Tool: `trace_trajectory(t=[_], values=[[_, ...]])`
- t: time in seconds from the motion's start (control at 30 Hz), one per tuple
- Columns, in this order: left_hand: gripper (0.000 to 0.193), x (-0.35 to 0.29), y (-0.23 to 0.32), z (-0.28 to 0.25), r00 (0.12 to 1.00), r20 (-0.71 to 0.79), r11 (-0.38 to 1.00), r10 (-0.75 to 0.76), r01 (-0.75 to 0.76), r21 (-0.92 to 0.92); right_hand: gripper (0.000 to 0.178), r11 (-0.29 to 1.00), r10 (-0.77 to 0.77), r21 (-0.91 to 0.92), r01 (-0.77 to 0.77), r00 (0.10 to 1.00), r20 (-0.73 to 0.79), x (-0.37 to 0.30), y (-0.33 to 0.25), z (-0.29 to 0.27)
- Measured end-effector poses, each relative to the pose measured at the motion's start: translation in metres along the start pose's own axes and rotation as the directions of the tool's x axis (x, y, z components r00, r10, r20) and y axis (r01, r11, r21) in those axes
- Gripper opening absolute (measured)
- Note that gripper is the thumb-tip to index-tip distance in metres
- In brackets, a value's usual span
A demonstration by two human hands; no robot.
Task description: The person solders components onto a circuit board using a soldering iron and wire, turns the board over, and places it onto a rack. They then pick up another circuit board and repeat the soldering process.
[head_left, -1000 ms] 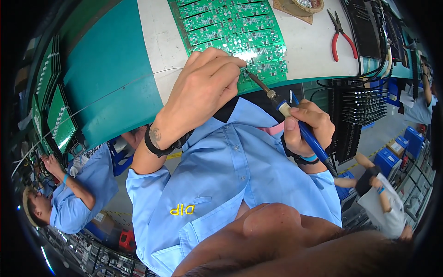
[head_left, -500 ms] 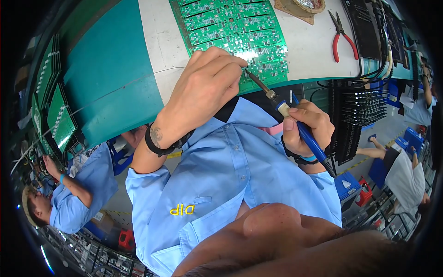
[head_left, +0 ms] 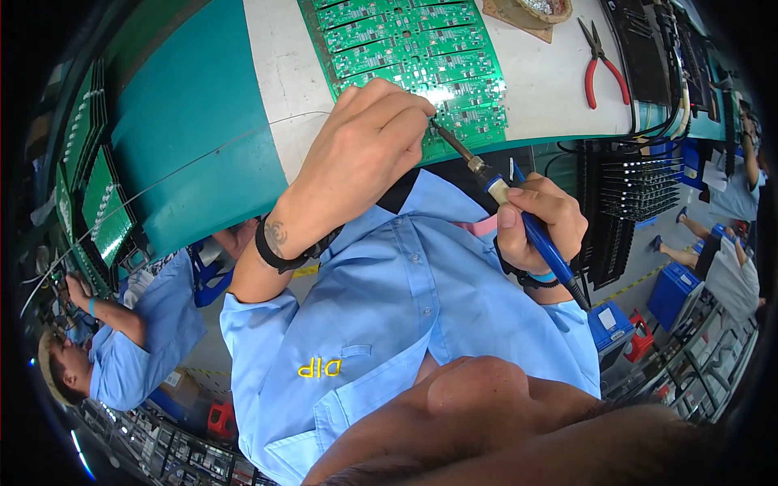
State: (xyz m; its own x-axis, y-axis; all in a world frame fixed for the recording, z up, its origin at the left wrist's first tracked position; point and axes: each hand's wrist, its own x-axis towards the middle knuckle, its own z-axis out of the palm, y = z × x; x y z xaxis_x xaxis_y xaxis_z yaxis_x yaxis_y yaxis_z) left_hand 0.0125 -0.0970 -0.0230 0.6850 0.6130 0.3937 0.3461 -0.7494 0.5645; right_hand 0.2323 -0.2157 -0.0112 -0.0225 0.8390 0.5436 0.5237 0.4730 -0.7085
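My right hand (head_left: 541,227) grips a blue-handled soldering iron (head_left: 551,251), whose metal tip slants up to the near part of a green circuit board panel (head_left: 405,61). Closed in a pinch right beside that tip is my left hand (head_left: 365,150), resting over the panel's lower left. A thin solder wire (head_left: 243,139) runs from the left across the mat into this hand; its end between the fingertips is hidden. Rows of small components cover the panel, and glare brightens a patch near the fingers.
Red-handled pliers (head_left: 604,73) and a tip-cleaning dish (head_left: 547,10) lie to the right. Black cables (head_left: 673,73) run down the right edge. Racked green boards (head_left: 109,202) stand at the left, near a seated co-worker (head_left: 134,348). A dark rack of boards (head_left: 632,194) stands lower right.
The left hand has shifted very slightly, and the solder wire now shows as a longer line across the mat. The soldering iron keeps its place. Background people have moved a little.
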Motion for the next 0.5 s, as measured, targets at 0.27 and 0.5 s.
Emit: trace_trajectory(t=[0.27, 0.5], values=[[0.021, 0.0003, 0.0006, 0.0007, 1.000, -0.002, 1.000, -0.004, 0.004, 0.010, 0.020, 1.000, -0.005, -0.007, 0.005, 1.000, -0.003, 0.0005, -0.0009, -0.0012], [0.016, 0.0032, 0.0057, -0.0023, 0.999, 0.012, 0.999, -0.042, 0.042, -0.006, 0.020, 1.000, 0.011, -0.025, -0.011, 1.000, 0.007, 0.0004, -0.0028, -0.0037]])
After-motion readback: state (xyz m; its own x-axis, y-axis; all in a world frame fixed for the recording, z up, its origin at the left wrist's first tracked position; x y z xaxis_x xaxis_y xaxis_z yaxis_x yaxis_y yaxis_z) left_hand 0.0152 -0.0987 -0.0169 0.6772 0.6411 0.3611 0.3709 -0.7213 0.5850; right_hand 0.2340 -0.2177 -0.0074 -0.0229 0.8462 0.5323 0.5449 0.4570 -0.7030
